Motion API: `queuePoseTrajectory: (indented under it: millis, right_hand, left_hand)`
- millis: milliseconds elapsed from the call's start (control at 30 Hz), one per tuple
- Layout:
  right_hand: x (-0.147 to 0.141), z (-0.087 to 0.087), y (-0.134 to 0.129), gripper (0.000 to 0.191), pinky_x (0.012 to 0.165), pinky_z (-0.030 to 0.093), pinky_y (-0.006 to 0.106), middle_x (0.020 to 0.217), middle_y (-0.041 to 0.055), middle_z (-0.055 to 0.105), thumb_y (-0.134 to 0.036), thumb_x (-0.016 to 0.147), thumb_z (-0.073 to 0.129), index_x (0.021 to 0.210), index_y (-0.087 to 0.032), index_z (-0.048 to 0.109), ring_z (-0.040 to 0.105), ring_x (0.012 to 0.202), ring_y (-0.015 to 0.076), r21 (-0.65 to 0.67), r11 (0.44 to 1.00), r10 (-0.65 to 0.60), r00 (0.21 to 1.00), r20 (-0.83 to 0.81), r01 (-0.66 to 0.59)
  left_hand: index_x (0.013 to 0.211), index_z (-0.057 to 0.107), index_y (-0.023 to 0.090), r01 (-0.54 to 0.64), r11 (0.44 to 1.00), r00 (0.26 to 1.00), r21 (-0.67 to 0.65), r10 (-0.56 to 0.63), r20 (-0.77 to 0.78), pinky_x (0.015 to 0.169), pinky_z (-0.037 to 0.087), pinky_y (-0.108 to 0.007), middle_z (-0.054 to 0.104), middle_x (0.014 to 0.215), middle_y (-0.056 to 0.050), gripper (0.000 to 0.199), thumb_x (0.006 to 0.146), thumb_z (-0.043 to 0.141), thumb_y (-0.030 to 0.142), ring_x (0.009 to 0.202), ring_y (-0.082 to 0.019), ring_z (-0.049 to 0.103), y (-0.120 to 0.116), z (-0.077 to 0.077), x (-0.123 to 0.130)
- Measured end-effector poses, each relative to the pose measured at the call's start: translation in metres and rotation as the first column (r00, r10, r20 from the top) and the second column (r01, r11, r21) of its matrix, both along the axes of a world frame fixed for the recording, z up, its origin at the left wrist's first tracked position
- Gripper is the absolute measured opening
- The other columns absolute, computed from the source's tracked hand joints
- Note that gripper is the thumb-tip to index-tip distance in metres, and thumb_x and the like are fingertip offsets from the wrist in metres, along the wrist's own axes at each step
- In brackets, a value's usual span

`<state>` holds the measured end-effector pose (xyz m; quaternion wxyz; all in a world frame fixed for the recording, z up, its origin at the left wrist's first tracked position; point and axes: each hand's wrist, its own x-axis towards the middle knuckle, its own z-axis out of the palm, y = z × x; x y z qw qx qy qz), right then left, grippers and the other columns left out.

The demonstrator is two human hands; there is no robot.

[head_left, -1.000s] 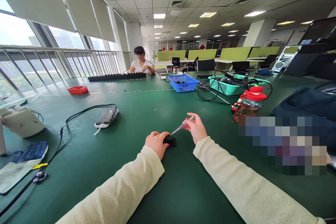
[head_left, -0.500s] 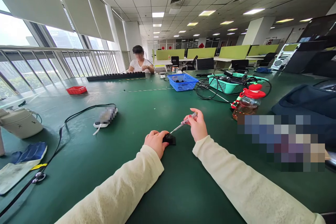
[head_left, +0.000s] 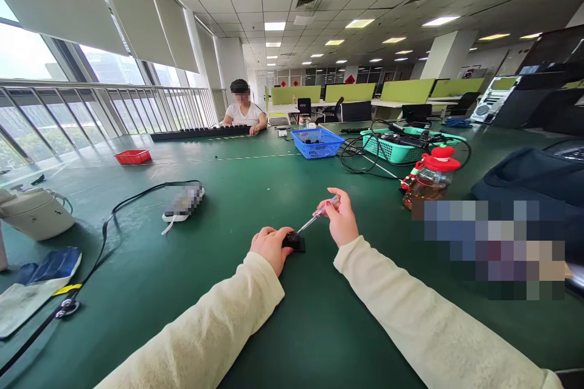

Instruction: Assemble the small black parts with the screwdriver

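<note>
A small black part (head_left: 296, 243) with a flat base lies on the green table (head_left: 246, 200). My left hand (head_left: 270, 248) is closed around its left side, thumb in front and fingers over the top. In my right hand (head_left: 342, 219) is a screwdriver (head_left: 314, 217) with a clear handle and a thin metal shaft. Its shaft slants down to the left, and the tip meets the top of the black part. Whether the tip sits in a screw is too small to tell.
Ahead stand a blue basket (head_left: 318, 144), a teal basket (head_left: 395, 149) with black cables, and a red tray (head_left: 132, 157). A red-lidded jar (head_left: 429, 179) is at right. A strap (head_left: 106, 237) runs along the left. Across the table sits a person (head_left: 244, 112) by a long black rack (head_left: 201, 134).
My right hand has shifted slightly left with the screwdriver, its fingers turned a little on the handle. My left hand keeps its place. The other person's hand has lowered to the rack's end.
</note>
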<state>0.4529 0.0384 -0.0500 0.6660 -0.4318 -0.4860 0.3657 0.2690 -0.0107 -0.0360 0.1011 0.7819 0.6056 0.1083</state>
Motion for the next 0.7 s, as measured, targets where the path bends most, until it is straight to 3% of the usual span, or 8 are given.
queuePoseTrajectory:
  millis: [700]
  right_hand:
    - [-0.0042, -0.0042, 0.0009, 0.038, 0.077, 0.052, 0.040, 0.072, -0.0051, 0.062, -0.036, 0.074, 0.059, 0.108, -0.024, 0.047, 0.064, 0.067, 0.0163, -0.057, 0.996, 0.067, 0.994, -0.088, -0.072]
  left_hand:
    - [0.124, 0.058, 0.029, -0.003, 1.000, 1.000, 0.015, 0.003, 0.016, 0.104, 0.038, -0.043, 0.068, 0.116, -0.004, 0.042, 0.083, 0.059, 0.025, 0.121, -0.025, 0.049, 0.0011, -0.0036, -0.0018]
